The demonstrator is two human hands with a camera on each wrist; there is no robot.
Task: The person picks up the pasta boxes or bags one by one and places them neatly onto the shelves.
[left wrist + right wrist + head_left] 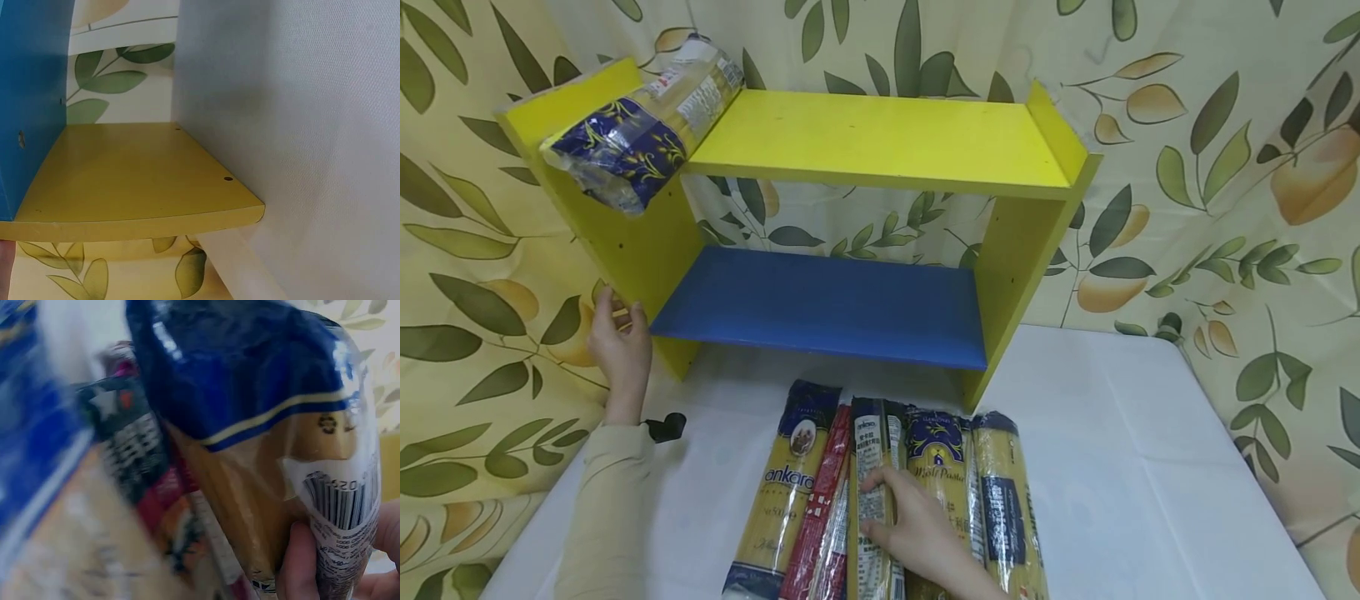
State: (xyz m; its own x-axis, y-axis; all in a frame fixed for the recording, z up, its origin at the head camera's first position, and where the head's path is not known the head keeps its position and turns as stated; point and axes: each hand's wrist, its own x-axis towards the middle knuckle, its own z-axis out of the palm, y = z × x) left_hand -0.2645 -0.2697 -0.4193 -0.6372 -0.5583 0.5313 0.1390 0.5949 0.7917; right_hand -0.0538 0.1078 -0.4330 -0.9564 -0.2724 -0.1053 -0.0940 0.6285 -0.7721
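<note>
My right hand (917,525) grips a spaghetti packet (871,467) with a white printed label, in the middle of a row on the table. The right wrist view shows fingers (299,565) around a clear and blue pasta packet (244,462) beside its barcode. At the left, my left hand (623,346) touches the outer side and front edge of the yellow and blue shelf unit (820,304). Only a sliver of a finger (5,269) shows in the left wrist view, just under the yellow side panel (144,175).
Another pasta packet (647,125) leans across the shelf unit's top left corner. Beside the gripped packet lie an Ankara packet (790,492), a red packet (816,508) and more pasta packets (1003,500). A white cloth covers the table (1135,467); patterned curtains (1225,167) hang behind.
</note>
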